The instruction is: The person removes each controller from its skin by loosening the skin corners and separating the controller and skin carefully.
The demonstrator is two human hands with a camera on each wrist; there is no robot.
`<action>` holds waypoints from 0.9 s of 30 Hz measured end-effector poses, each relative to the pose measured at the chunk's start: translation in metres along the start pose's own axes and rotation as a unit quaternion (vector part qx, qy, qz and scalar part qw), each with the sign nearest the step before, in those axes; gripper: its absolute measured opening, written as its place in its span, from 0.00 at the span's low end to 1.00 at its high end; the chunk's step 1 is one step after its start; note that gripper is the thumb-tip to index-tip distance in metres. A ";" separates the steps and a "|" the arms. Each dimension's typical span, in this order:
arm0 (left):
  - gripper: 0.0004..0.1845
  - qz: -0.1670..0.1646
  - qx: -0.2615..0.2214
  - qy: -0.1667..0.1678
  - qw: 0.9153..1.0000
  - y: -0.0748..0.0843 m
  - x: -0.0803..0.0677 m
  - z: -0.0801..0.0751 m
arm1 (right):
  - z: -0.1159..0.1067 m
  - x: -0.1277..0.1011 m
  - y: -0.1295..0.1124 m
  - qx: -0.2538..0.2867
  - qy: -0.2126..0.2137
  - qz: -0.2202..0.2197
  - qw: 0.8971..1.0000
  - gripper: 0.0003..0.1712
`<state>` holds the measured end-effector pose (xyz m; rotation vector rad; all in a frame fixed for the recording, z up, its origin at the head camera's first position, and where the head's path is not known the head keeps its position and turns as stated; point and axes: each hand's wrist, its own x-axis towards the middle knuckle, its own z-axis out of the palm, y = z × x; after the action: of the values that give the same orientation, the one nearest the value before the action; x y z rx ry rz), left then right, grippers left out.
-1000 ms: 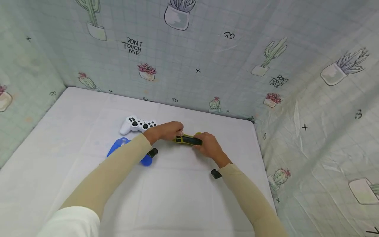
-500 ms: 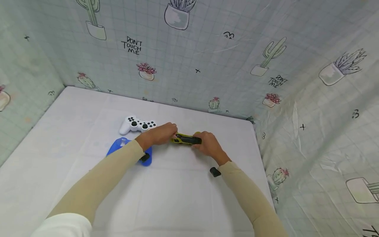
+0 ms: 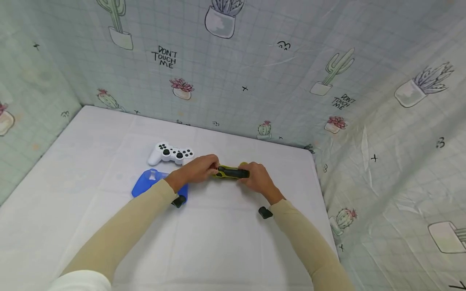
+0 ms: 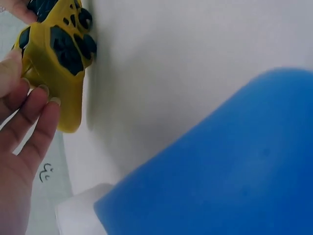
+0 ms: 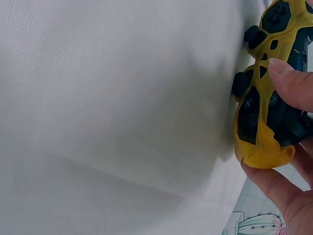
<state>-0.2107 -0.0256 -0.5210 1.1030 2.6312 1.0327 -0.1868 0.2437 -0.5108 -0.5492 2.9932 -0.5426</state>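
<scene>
A black game controller in a yellow silicone cover (image 3: 231, 172) is held just above the white table between both hands. My left hand (image 3: 199, 167) pinches its left grip; in the left wrist view the fingers (image 4: 32, 113) lie along the yellow grip (image 4: 59, 54). My right hand (image 3: 256, 178) grips the right end, with the thumb (image 5: 292, 84) on the face of the yellow cover (image 5: 259, 110) and fingers underneath, where the cover's edge hangs loose.
A white controller (image 3: 170, 153) lies behind the left hand. A blue silicone cover (image 3: 149, 186) lies partly under the left forearm and fills the left wrist view (image 4: 234, 171). Cactus-print sheeting (image 3: 255, 72) walls the white table (image 3: 218, 242) at back and sides.
The left hand has slid a little back along the controller's left end and the left forearm has dropped lower. The controller and right hand have hardly moved.
</scene>
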 end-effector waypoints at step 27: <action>0.12 0.015 0.326 -0.018 0.945 0.031 0.012 0.015 | -0.005 0.002 -0.008 -0.048 -0.009 -0.002 0.999 0.24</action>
<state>-0.1962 0.0059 -0.5114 1.2373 3.0097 0.1086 -0.1869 0.2372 -0.5027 -0.5642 3.0137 -0.3947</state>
